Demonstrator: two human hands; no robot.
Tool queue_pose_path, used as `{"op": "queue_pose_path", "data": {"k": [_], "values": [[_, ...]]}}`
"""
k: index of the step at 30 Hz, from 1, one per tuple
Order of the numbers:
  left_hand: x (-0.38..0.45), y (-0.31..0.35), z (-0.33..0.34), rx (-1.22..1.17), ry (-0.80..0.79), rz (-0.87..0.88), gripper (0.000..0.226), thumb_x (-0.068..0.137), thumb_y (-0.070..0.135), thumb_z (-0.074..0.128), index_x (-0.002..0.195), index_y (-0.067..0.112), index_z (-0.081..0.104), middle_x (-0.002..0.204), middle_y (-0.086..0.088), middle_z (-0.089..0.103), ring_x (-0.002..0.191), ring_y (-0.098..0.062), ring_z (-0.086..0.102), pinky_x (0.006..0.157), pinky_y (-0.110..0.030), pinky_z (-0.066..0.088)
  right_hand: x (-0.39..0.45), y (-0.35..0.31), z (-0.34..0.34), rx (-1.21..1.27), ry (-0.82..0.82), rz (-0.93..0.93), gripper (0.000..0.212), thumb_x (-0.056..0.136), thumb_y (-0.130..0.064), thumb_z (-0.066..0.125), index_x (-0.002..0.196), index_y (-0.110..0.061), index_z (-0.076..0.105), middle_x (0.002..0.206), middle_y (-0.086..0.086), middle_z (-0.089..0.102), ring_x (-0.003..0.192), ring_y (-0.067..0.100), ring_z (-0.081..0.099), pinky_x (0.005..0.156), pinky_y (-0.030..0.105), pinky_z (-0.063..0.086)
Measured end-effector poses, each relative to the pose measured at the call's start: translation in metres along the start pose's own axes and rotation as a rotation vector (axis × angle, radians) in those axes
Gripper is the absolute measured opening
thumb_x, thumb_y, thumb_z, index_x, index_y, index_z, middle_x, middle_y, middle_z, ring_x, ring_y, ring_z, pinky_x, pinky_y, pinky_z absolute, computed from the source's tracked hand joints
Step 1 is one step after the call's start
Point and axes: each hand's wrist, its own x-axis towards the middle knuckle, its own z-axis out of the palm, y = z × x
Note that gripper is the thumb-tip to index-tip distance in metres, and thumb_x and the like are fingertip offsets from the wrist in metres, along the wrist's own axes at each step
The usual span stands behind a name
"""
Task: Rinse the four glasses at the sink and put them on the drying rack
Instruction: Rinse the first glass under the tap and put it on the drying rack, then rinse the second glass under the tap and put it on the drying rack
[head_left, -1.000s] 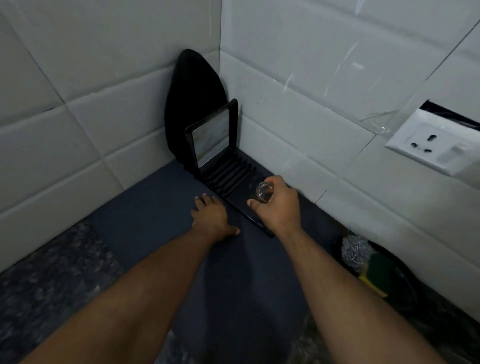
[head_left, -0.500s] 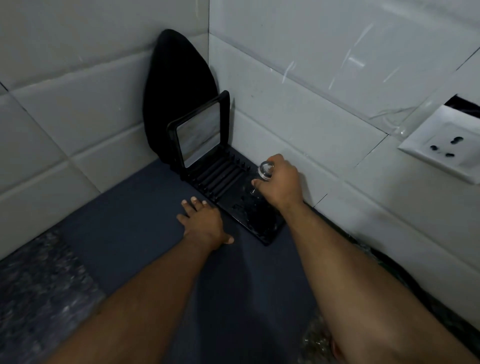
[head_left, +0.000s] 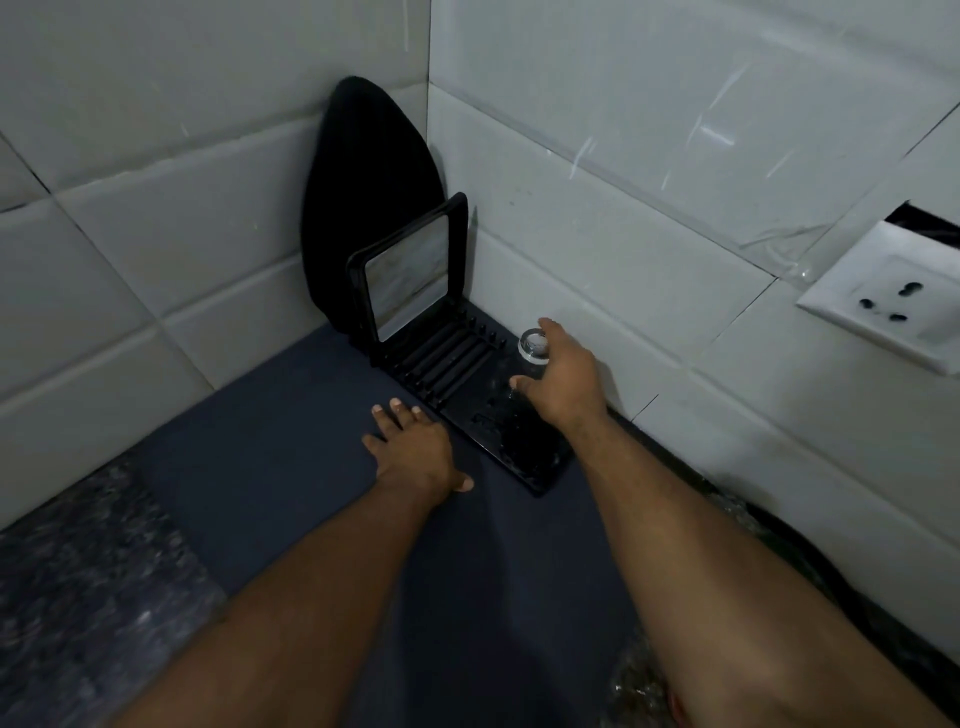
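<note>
A person's right hand (head_left: 563, 382) is wrapped around a clear glass (head_left: 532, 347), fingers (head_left: 548, 328) curled over its far side and thumb on the near side. The glass seems to stand upside down, its thick base showing above the fingers, at the wall-side edge of a black drying rack (head_left: 470, 395) on a dark mat (head_left: 291, 467) covering the counter (head_left: 78, 597). Whether it has fully touched down cannot be told. The left hand (head_left: 415, 449) lies flat and open on the mat, holding nothing, just beside the rack's near edge.

The risks, as a judgement: the glass is likely wet and could slip from the fingers; set on the rack's raised ribs, left of the fingers, it could rock and tip; close to the tiled wall (head_left: 623, 234) beyond the fingers, it could knock and chip.
</note>
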Motion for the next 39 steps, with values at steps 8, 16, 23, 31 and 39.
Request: {"op": "queue_pose_path", "data": {"k": [8,16,23,31,39], "values": [[-0.034,0.003,0.01,0.213,0.147,0.056,0.086,0.093,0.061,0.065,0.157,0.008,0.039,0.165,-0.024,0.029,0.149,-0.044,0.031,0.115,-0.07,0.026,-0.065,-0.002,-0.027,0.053,0.014,0.0,0.098,0.083,-0.012,0.085,0.165,-0.02,0.03,0.148,0.011,0.056,0.136,0.026,0.053,0.111,0.021,0.033],[-0.134,0.02,0.036,-0.045,0.134,0.352,0.034,0.092,0.039,0.071,0.114,0.014,0.068,0.119,-0.009,0.067,0.105,-0.028,0.065,0.086,-0.039,0.058,-0.171,0.003,-0.097,-0.007,-0.113,-0.019,0.063,0.084,-0.011,0.084,0.143,-0.008,0.062,0.121,0.01,0.07,0.114,0.024,0.066,0.088,0.016,0.042],[-0.239,0.03,0.076,-0.009,0.132,0.423,0.038,0.085,0.04,0.08,0.11,0.015,0.067,0.106,-0.006,0.066,0.09,-0.023,0.065,0.075,-0.042,0.06,-0.282,0.025,-0.151,-0.071,-0.152,-0.015,0.056,0.088,-0.03,0.083,0.139,-0.015,0.065,0.124,0.008,0.072,0.114,0.021,0.069,0.102,0.036,0.055],[-0.361,0.038,0.141,0.098,0.144,0.377,0.015,0.084,0.027,0.07,0.083,0.016,0.06,0.092,-0.007,0.064,0.083,-0.027,0.066,0.067,-0.037,0.055,-0.421,0.081,-0.194,-0.05,-0.066,0.042,0.031,0.087,-0.03,0.082,0.114,-0.015,0.077,0.101,0.002,0.077,0.093,0.017,0.072,0.089,0.038,0.061],[-0.432,0.076,0.207,0.221,0.047,0.533,0.014,0.088,0.029,0.068,0.093,0.016,0.066,0.103,-0.009,0.071,0.097,-0.029,0.07,0.071,-0.035,0.052,-0.501,0.14,-0.195,-0.015,-0.031,0.128,0.036,0.084,-0.031,0.083,0.116,-0.016,0.076,0.096,-0.001,0.075,0.092,0.018,0.071,0.088,0.035,0.06]]}}
